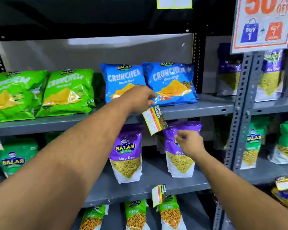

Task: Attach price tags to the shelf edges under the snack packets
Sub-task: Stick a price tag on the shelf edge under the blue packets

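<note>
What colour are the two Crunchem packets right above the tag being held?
Blue, with yellow chips printed on them; the head view shows it clearly.

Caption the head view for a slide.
Left hand holds a price tag at the shelf edge under blue Crunchem packets.

1. The shelf edge (198, 112) at mid-frame is grey painted metal, matt and smooth.
2. The blue snack packets (170, 83) and green packets (66, 92) are glossy plastic film, crinkled and catching light.
3. The price tag (154, 121) looks like shiny laminated paper.
4. The perforated upright (241, 97) at right is dull grey metal.
</note>
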